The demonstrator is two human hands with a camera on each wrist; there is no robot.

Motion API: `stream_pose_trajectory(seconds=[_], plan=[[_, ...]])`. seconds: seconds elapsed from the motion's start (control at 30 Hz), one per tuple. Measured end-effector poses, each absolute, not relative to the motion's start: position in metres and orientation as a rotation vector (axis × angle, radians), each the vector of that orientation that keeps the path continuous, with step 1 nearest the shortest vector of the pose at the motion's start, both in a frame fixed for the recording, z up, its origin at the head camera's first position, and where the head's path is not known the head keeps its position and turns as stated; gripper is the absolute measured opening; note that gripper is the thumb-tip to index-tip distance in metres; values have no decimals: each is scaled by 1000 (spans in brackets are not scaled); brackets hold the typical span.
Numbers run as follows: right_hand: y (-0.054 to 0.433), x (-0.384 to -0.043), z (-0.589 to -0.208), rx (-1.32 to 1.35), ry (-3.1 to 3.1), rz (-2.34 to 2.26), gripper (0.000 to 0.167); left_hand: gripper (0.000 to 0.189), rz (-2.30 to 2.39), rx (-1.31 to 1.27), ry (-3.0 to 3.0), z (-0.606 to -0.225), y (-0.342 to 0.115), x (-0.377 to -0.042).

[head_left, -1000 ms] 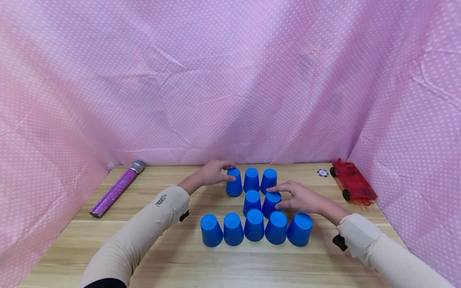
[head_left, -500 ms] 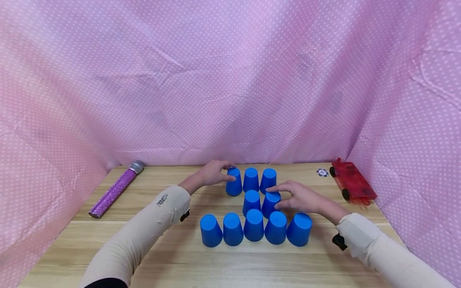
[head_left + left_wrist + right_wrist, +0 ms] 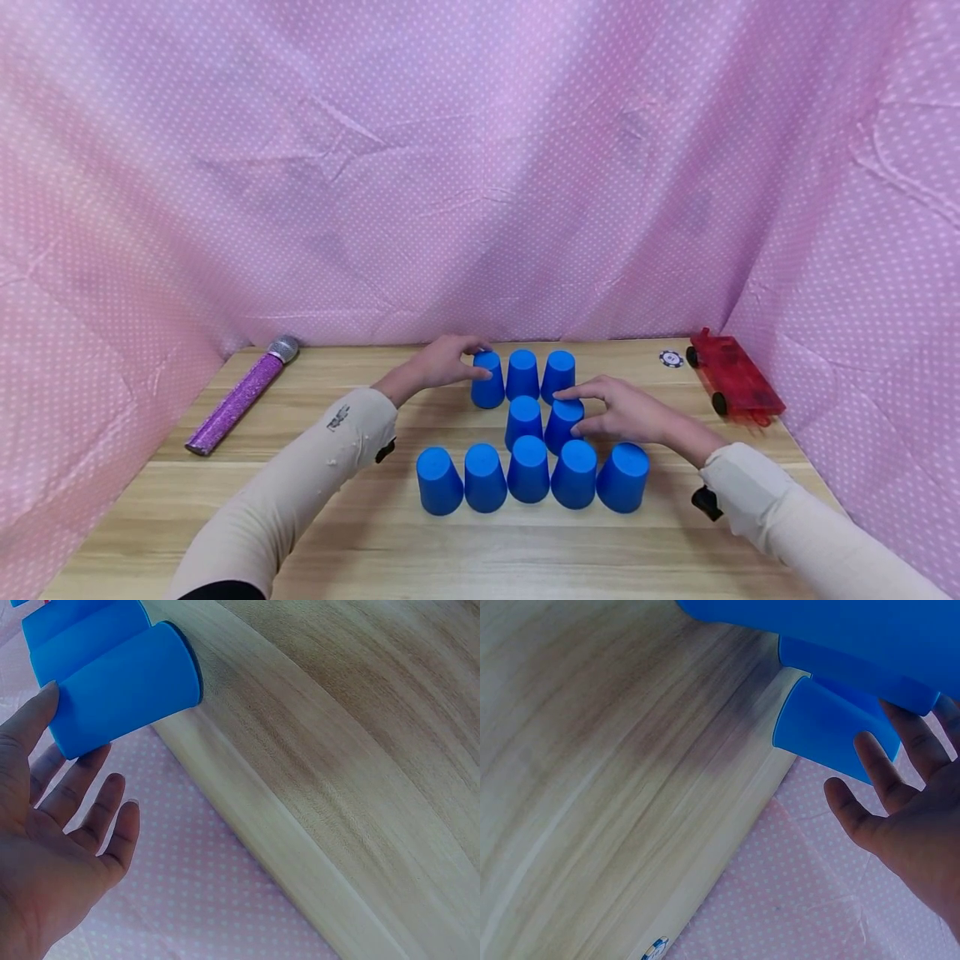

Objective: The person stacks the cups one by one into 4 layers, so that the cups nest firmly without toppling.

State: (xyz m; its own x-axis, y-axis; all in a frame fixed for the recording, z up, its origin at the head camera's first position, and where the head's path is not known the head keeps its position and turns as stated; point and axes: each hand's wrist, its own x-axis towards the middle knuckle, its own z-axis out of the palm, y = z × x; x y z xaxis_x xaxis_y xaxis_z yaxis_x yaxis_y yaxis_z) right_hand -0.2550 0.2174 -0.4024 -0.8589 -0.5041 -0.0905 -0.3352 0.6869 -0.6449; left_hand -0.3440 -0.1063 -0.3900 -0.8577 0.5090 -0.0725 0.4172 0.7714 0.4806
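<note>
Upside-down blue cups stand in three rows on the wooden table. At the left end of the back row, my left hand (image 3: 441,363) pinches a blue cup (image 3: 488,393) near its raised base. The left wrist view has the thumb on one side of this cup (image 3: 124,694) and fingers on the other, with the ring and little fingers loose. My right hand (image 3: 628,412) grips the right cup (image 3: 562,432) of the middle row between thumb and fingers. Close by are the middle row's left cup (image 3: 522,427) and the back row's right cup (image 3: 558,375).
Several more blue cups form the front row, with a center cup (image 3: 528,479) among them. A glittery purple microphone (image 3: 240,396) lies at the left. A poker chip (image 3: 671,359) and a red toy car (image 3: 737,377) sit at the back right. Pink dotted cloth (image 3: 480,167) surrounds the table (image 3: 420,558).
</note>
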Motion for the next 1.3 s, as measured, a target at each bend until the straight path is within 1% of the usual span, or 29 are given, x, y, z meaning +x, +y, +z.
stream_pose_trajectory(seconds=[0.47, 0.57, 0.73, 0.9, 1.03, 1.17, 1.3], plan=[[216, -254, -401, -660, 2643, -923, 50, 59, 709, 750, 2732, -392, -110, -343], [216, -254, -401, -664, 2642, -923, 49, 62, 706, 783, 2733, -391, -110, -343], [216, -253, -400, -668, 2639, -927, 49, 62, 720, 927, 2773, -383, -107, -341], [216, -253, -399, -665, 2639, -926, 50, 56, 716, 1045, 2820, -371, -97, -327], [216, -253, -399, -671, 2647, -917, 49, 49, 856, 1134, 2702, -364, -89, -313], [216, -254, -399, -673, 2654, -907, 49, 47, 863, 1105, 2558, -363, -84, -303], [216, -254, -400, -675, 2645, -909, 50, 48, 711, 1066, 2532, -366, -84, -297]])
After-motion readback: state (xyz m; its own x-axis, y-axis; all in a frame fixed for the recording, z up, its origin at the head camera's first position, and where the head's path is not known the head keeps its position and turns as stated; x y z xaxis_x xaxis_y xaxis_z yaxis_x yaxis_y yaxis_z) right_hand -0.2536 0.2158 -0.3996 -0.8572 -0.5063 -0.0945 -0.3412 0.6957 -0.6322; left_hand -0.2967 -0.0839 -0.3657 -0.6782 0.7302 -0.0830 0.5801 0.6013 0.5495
